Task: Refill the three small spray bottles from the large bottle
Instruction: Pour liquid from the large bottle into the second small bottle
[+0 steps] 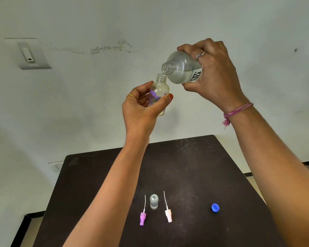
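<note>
above dark table (185,166), large bottle (181,68) tipped

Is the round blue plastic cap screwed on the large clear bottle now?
No, the round blue plastic cap lies on the dark table, and the large clear bottle has an open neck.

large bottle (181,68) above small bottle (160,93)

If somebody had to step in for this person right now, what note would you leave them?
Left hand holds a small uncapped spray bottle upright. Right hand tips the large bottle, its mouth at the small one's neck, pouring.
On the table: another small bottle uncapped, holding some liquid, purple sprayer, white sprayer, blue cap.
Left: finish this fill, refit sprayers. No third bottle in view.
</note>
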Demonstrator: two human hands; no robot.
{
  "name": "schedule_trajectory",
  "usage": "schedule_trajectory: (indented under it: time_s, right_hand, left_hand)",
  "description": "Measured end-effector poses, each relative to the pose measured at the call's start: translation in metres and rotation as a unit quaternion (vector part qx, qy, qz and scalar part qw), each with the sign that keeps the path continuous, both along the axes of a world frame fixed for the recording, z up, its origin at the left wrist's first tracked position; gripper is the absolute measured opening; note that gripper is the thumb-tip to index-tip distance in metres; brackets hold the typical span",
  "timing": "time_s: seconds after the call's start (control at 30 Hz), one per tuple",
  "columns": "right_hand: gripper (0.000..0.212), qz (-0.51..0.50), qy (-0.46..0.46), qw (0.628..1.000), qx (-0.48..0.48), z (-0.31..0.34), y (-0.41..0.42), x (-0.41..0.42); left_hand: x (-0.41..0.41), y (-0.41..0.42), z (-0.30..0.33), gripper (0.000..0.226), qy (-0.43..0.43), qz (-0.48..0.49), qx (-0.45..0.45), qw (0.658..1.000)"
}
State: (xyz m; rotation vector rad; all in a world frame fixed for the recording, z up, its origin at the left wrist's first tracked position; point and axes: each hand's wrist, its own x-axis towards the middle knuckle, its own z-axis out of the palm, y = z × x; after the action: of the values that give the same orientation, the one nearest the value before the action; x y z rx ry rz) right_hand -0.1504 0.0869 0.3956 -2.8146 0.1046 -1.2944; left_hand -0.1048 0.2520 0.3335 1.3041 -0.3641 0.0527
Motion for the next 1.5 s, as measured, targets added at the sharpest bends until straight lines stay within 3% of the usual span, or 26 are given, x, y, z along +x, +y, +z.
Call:
schedule_trajectory:
  time_s: [1.5]
  right_hand:
    - [0.072, 0.001, 0.006, 1.000, -0.005, 0.0003, -0.0005, -0.0002]
  left_hand:
    - [0.0009, -0.0027, -0.0034, 0.054, 0.001, 0.009, 0.004, 1.000]
